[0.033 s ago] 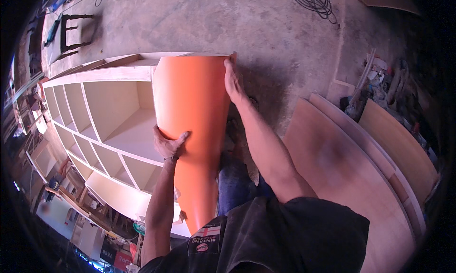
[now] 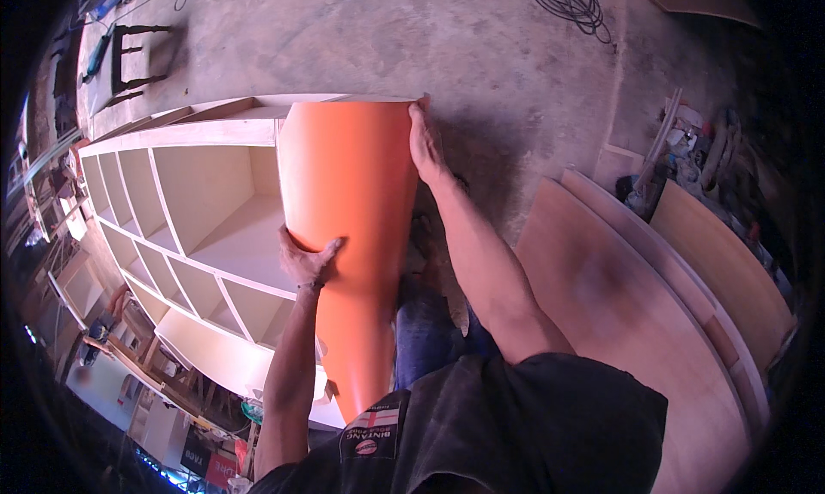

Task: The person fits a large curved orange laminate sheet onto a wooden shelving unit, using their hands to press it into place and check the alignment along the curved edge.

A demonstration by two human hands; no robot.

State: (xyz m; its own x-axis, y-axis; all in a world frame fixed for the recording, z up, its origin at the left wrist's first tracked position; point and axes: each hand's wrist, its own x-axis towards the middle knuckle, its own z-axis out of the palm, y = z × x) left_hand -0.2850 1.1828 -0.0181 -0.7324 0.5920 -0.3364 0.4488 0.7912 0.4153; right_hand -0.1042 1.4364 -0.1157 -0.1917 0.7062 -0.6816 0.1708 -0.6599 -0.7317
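Lower end of an orange sheet (image 2: 348, 184) runs out of sight by the wearer's dark shirt (image 2: 533, 417), its underside hidden; sheet lies over the R end of a pale cabinet (image 2: 215, 134), covering part of it. Cabinet's far L side is bent by the lens; clutter beyond is dim & hard to make out, as is the dark R rim. Legs in blue jeans (image 2: 425, 331) show only in part, btwn shirt & sheet.

L hand (image 2: 302, 260) sits at the sheet's L edge approx. midway, forearm up from below, thumb spread wide across the orange face, other fingers close together along the edge, tips partly hidden. R hand (image 2: 426, 146) reaches farther, arm extended, to the upper R corner; fingers tight against the edge there, but can't tell if they pinch it, as most are out of view.

Count: 1 orange sheet, 2 hands, 1 cabinet w/ at least 2 rows of open compartments, min. 3 wooden boards (image 2: 619, 296) stacked at R, 1 coil of dark cable (image 2: 571, 14) on the concrete floor (image 2: 387, 38), 1 dark-legged stool (image 2: 105, 64) upper L.
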